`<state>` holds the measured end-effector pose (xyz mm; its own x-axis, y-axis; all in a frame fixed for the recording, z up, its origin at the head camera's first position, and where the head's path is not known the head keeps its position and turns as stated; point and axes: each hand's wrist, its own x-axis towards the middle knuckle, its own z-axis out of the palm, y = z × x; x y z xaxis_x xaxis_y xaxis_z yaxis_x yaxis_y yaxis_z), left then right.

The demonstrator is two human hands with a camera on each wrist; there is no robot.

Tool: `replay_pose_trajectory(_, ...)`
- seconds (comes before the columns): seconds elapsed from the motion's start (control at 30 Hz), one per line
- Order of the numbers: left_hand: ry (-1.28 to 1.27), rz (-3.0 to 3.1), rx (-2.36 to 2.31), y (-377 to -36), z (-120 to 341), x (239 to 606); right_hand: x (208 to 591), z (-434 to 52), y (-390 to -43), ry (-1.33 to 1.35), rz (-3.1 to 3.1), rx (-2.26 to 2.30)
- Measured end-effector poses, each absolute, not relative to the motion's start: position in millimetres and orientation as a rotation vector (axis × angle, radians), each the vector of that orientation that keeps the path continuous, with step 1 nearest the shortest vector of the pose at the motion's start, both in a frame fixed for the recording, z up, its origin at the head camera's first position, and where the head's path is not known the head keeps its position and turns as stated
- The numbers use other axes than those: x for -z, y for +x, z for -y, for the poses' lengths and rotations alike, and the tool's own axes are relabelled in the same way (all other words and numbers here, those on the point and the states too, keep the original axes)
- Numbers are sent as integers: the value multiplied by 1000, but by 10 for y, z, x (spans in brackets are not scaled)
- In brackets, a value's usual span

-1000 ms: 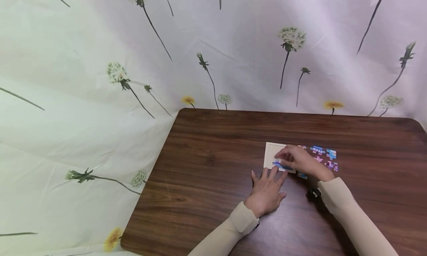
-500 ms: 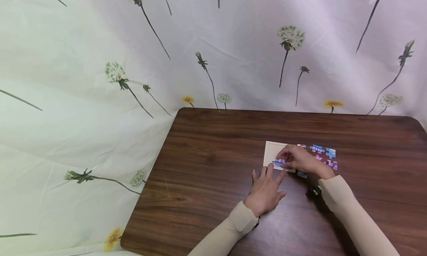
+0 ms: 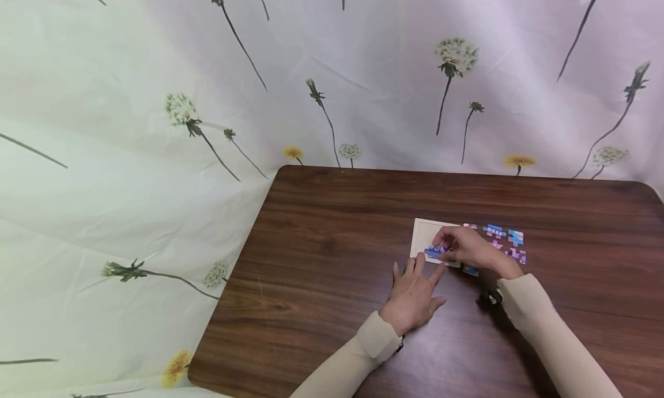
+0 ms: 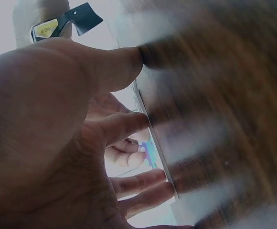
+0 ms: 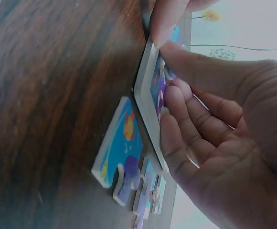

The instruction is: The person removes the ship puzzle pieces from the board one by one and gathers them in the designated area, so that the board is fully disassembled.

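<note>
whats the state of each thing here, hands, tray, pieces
left hand: flat on the table, fingers spread, tips at the tray's near edge
right hand: fingers pressing a piece into the tray
puzzle tray: flat on the table, mostly unfilled
placed pieces: seated along the tray's near edge
loose pieces: face up, right of the tray

Head view: high, facing forward and down over the wooden table (image 3: pixel 332 225), far off. Left-wrist view: under the palm, very near, facing 1 o'clock. Right-wrist view: table level, close. All three share the puzzle tray (image 3: pixel 422 235) (image 4: pixel 153 138) (image 5: pixel 145 90).
</note>
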<state>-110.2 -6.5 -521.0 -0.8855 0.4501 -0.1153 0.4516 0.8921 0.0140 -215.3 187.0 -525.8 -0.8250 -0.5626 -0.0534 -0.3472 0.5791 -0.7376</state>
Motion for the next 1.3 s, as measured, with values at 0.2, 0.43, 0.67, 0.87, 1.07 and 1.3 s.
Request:
replay_pose_trajectory(0.2, 707, -2932, 45, -1109, 60, 5197, 5262, -1896, -2144, -736, -2531, 1114)
replay_pose_trajectory(0.43, 710, -2909, 39, -1131, 48, 5198, 5256, -1916, -2149, -746, -2546, 1160)
replay_pose_trajectory(0.67, 718, -2903, 45, -1142, 50, 5195, 5266, -1953, -2139, -706, -2518, 1211)
replay_pose_trajectory(0.87, 725, -2898, 50, -1142, 37, 5195, 5266, -1980, -2122, -700, -2572, 1247)
replay_pose_trajectory(1.07, 719, -2884, 58, -1153, 25, 5202, 5226, -2067, -2099, -623, -2626, 1268)
replay_pose_trajectory(1.3, 707, -2886, 77, -1149, 22, 5198, 5210, -2243, -2033, -537, -2582, 1403)
